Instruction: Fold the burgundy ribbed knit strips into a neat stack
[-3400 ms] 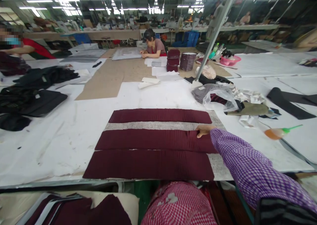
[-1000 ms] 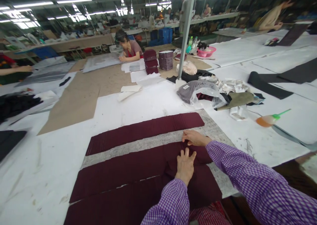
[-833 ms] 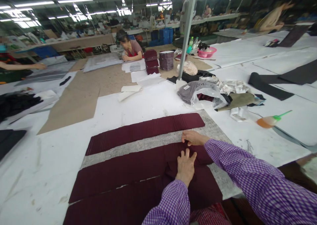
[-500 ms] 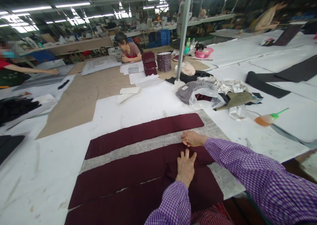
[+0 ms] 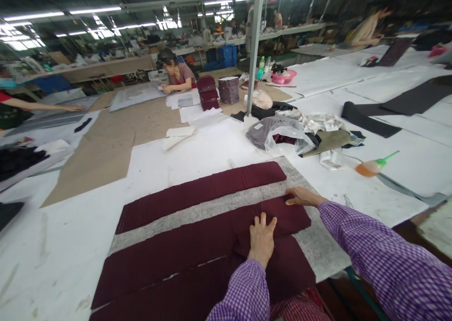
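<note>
Strips of maroon fabric lie across a grey speckled sheet (image 5: 303, 245). My left hand (image 5: 262, 240) rests on the middle strip of maroon fabric (image 5: 169, 245) with its fingers spread, pressing it down. At that strip's far right edge, my right hand (image 5: 304, 196) has its fingers closed on the border of the cloth; the fingertips are partly hidden. Beyond a band of bare grey sheet runs the far maroon strip (image 5: 205, 191). The near maroon piece (image 5: 289, 269) sits closest to my body, with rumpled cloth beside my left wrist.
A metal post (image 5: 254, 48) rises from the table behind a plastic bag of cloth (image 5: 282, 135). To the right lie a bottle with orange liquid (image 5: 367, 168) and dark fabric (image 5: 374, 118). Stacks of cut maroon pieces (image 5: 207, 92) stand near a co-worker (image 5: 180, 76); another person's arm (image 5: 45, 106) reaches in at left.
My right hand has moved right along the far edge of the middle strip, and the cloth's right end now lies spread out flatter. My left hand has stayed on the fabric.
</note>
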`<state>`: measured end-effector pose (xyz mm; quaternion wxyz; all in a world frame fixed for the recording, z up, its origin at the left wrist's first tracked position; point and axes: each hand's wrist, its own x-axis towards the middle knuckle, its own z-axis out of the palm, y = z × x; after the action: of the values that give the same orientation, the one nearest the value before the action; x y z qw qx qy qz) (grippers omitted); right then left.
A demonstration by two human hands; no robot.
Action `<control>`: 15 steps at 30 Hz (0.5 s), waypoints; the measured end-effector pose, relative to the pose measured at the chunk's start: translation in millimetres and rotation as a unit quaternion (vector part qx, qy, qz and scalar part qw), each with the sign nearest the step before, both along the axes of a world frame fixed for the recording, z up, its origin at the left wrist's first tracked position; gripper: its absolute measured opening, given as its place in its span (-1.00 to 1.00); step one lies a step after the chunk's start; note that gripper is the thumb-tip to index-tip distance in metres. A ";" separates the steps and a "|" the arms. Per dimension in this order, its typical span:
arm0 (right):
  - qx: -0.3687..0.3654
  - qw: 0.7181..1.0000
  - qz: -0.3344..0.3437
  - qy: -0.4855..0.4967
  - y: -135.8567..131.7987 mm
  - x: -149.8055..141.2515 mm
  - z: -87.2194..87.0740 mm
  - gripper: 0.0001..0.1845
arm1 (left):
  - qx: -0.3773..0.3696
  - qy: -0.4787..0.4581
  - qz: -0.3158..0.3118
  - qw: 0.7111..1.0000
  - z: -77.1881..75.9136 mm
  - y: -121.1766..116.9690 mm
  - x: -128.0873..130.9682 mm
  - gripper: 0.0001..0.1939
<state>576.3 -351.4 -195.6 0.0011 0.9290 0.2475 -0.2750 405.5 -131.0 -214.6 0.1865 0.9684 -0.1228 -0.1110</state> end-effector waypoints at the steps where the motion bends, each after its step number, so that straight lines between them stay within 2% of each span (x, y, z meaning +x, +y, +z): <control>1: -0.001 1.000 -0.012 0.003 -1.9 -1.8 -2.9 -0.70 | -0.002 0.001 0.000 1.000 0.0 -0.2 0.3 -0.40; 7: 0.008 0.999 -0.047 0.016 -3.7 -4.4 -12.3 -0.72 | -0.007 0.006 0.003 1.000 -0.1 -1.5 1.0 -0.35; 15: 0.015 0.998 -0.055 0.024 -0.3 -6.3 -4.9 -0.73 | -0.007 0.016 0.019 1.000 -4.3 -1.8 -1.6 -0.23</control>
<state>570.0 -351.8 -200.5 -0.0337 0.9341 0.2005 -0.2936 403.9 -132.8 -218.9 0.1969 0.9674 -0.1020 -0.1224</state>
